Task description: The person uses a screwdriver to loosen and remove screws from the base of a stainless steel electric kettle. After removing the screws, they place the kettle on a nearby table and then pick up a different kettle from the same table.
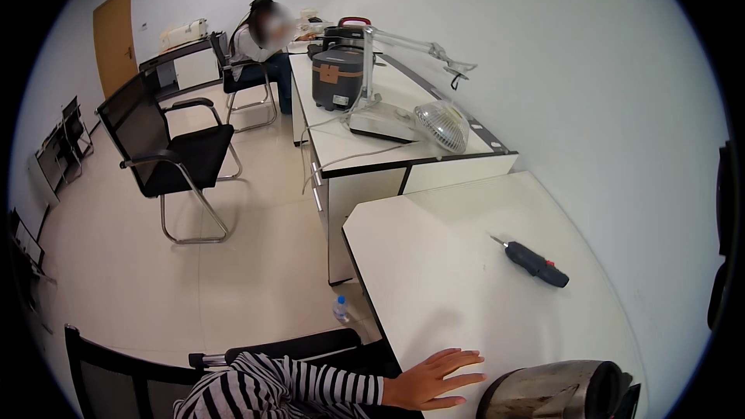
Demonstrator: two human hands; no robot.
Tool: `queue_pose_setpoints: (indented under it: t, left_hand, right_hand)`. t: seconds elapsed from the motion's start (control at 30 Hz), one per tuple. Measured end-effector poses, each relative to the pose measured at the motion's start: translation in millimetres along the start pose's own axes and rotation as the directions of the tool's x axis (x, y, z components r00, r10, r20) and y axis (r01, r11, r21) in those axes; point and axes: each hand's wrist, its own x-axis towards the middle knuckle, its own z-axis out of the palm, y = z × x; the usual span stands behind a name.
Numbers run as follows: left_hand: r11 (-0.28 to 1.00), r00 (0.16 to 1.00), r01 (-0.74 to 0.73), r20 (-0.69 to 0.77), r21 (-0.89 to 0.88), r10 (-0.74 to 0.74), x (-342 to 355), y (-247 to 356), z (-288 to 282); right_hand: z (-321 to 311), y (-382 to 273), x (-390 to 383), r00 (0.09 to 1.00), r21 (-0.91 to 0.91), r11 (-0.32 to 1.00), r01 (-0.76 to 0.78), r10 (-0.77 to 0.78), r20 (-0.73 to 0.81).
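Note:
My left hand, in a black-and-white striped sleeve, reaches in from the lower edge over the white table. Its fingers are spread and nothing is in them. Just right of the fingertips is a stained, silver metal vessel like a kettle, cut off by the lower edge; a gap shows between it and the hand. Farther off on the tabletop lies a dark grey electric screwdriver with a red button, its bit pointing to the far left. My right hand is out of view.
Beyond the table, a desk bears a grey rice cooker and a lamp on a folding arm. A person sits at its far end. Black chairs stand left; a plastic bottle is on the floor.

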Motion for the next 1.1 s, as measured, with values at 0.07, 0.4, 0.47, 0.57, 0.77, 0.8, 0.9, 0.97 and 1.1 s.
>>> queue_pose_setpoints:
  t: [0.07,0.4,0.47,0.57,0.77,0.8,0.9,0.97,1.1]
  left_hand:
    - [1.0,0.999,0.016,0.039,0.018,-0.016,2.8,1.2,0.9]
    - [0.973,0.969,0.146,0.17,0.181,-0.177,15.2,-1.6,-0.2]
    - [0.966,0.961,0.111,0.221,0.232,-0.163,22.1,1.8,4.3]
    - [0.971,0.957,0.16,0.213,0.176,-0.197,18.1,-1.1,3.1]
    - [0.921,0.935,0.162,0.244,0.355,-0.258,24.8,-6.1,5.5]
    - [0.928,0.935,0.162,0.249,0.337,-0.254,28.2,-6.4,10.9]
    - [0.986,0.964,0.128,0.222,0.105,-0.148,23.3,8.9,30.4]
    - [0.999,0.997,0.035,0.07,-0.018,-0.033,7.2,20.8,6.2]
    - [0.859,0.947,-0.092,0.222,-0.504,0.231,20.3,54.7,-15.6]
  right_hand:
    - [-19.2,12.0,2.8,0.992,-0.125,0.984,0.128,-0.127,0.023]
    - [-38.2,20.8,12.5,0.932,-0.15,0.97,-0.193,0.133,-0.337]
    - [-44.0,28.2,21.8,0.957,-0.527,0.846,-0.078,-0.085,-0.277]
    - [-39.8,4.2,50.5,0.938,-0.413,0.868,-0.277,0.152,-0.31]
    - [-69.7,12.4,141.9,0.909,-0.412,0.814,-0.409,0.326,-0.258]
    - [-74.8,16.6,167.3,0.93,-0.458,0.81,-0.366,0.297,-0.218]
    - [-104.7,-0.1,189.8,0.956,-0.536,0.799,-0.274,0.167,-0.24]
    - [-82.6,-25.6,174.5,0.959,-0.335,0.9,-0.28,0.248,-0.137]
    - [-26.9,-54.0,121.0,0.803,0.144,0.798,-0.585,0.546,0.239]
